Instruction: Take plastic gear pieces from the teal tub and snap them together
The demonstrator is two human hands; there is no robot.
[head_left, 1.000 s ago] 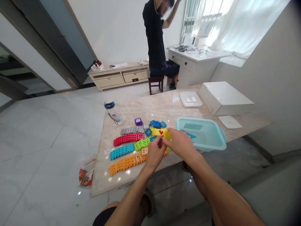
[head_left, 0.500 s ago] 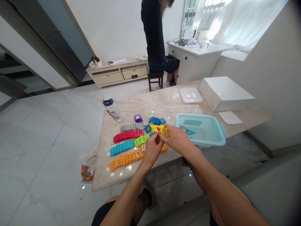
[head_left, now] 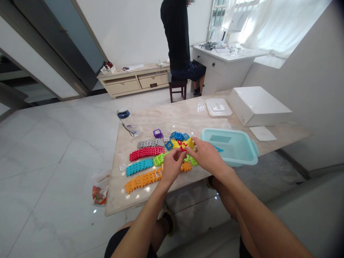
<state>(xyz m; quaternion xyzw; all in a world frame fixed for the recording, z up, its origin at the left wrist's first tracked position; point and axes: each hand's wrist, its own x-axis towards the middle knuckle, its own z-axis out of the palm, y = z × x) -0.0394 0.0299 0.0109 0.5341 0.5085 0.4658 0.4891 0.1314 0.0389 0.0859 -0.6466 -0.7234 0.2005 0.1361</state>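
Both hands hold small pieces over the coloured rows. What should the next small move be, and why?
Probably press the red piece into the yellow tile. The left hand seems to pinch the red one, the right hand holds the yellow one, and the two pieces meet edge to edge just above the table.

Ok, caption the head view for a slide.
Left hand and right hand meet at a yellow tile over colour-sorted tile rows on a marble table, teal tub alongside.

Single head-worn view, looking forward and down, marble table point(head_left: 188, 120) fairly near
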